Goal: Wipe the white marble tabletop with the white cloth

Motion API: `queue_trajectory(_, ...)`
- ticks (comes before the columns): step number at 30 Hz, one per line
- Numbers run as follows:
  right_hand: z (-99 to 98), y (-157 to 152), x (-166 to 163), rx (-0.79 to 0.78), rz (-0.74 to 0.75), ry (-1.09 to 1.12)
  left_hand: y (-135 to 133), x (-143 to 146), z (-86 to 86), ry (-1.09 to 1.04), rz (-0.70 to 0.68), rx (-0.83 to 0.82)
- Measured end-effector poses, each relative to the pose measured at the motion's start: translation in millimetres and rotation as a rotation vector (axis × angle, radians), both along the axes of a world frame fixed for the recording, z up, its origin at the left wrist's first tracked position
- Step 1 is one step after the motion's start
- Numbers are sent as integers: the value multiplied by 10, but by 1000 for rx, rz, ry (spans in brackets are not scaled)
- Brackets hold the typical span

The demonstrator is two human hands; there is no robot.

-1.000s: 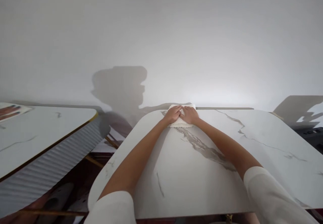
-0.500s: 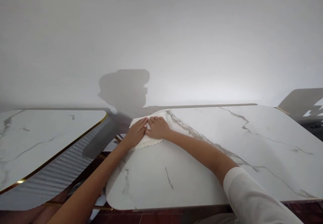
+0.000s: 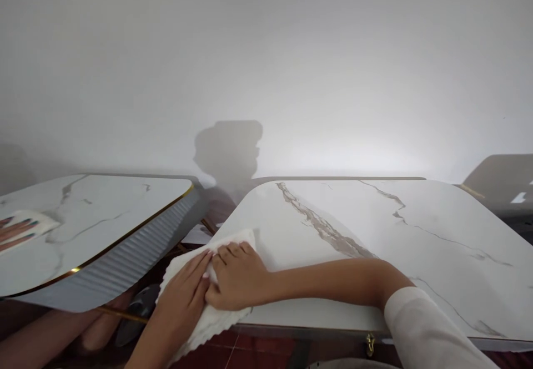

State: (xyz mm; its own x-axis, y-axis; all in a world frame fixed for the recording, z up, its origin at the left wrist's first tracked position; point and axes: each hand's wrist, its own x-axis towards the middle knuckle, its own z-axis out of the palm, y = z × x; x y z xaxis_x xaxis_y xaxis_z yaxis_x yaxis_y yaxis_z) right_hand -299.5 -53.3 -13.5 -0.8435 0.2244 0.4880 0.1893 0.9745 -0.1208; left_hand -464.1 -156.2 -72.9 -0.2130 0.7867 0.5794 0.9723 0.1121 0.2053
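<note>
While left hand (image 3: 183, 292) and right hand (image 3: 242, 278) press white cloth (image 3: 216, 322), fingers flat, wall (image 3: 333, 69) beyond, second table (image 3: 112, 194) alongside

Soft, dimmish light here; wall (image 3: 333, 69) brightest just above right-hand table (image 3: 441, 230), greying toward upper corners. Head-shaped shadow (image 3: 229, 150) left of bright patch, outline fairly crisp. Small glint on gold trim (image 3: 75, 270). Floor (image 3: 266, 347) dark. Sides look wide-angle stretched.

White, wavy-edged cloth (image 3: 216, 320) spread, overhanging near left corner of marble-veined table (image 3: 433, 269).
</note>
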Motion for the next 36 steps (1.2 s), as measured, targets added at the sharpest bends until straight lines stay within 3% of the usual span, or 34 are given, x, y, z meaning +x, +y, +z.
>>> queue_trajectory(5,-43,77,417,-5,61,9,52,419,-21,82,-58,-54)
queue_trajectory(9,-71,341,580,-50,48,7,441,701,150,-23,-8,-137)
queue_trajectory(13,-82,742,546,-102,-7,-7,947,796,327,-73,-33,-180)
queue_trajectory(21,-120,1487,169,-107,-63,8,1721,511,453,-167,-67,-169)
queue_trajectory(29,-138,2006,-287,-134,-150,-1,2371,-22,443,-186,-128,-175)
queue_trajectory(36,-128,2456,-521,-175,-199,-9,2864,-188,435,-134,-105,-184)
